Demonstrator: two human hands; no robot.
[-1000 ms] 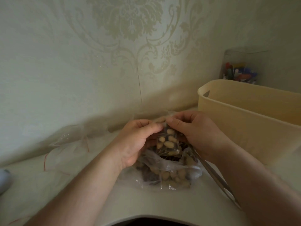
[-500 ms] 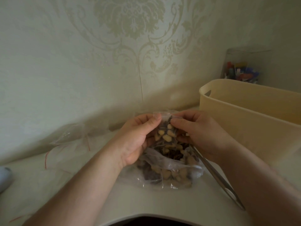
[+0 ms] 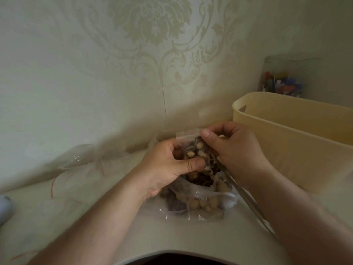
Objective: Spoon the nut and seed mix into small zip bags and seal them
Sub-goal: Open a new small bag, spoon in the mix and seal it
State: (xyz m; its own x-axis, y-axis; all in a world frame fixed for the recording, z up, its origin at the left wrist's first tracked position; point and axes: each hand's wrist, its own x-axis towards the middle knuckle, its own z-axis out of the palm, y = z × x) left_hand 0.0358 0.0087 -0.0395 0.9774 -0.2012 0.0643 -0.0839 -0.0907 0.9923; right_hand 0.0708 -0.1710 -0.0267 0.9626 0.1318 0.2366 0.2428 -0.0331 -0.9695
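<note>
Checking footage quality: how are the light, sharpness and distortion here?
Head view: dim, soft light from the right; the small zip bag and hands are fairly sharp; frame edges smear, blurring the beige bin; wide-angle bends the forearms; faint glare on the empty bags.

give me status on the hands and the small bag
Left hand and right hand both pinching small zip bag, filled, held above big mix bag. Seal state unclear. Spoon resting in big bag.

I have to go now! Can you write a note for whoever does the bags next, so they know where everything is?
Left hand: grip pinches the small zip bag low down.
Right hand: grip pinches its top edge.
The small bag holds nuts and seeds, raised above the big mix bag on the table.
The spoon leans in the big bag.
Empty bags lie left.
Left: finish sealing, fill more.
</note>
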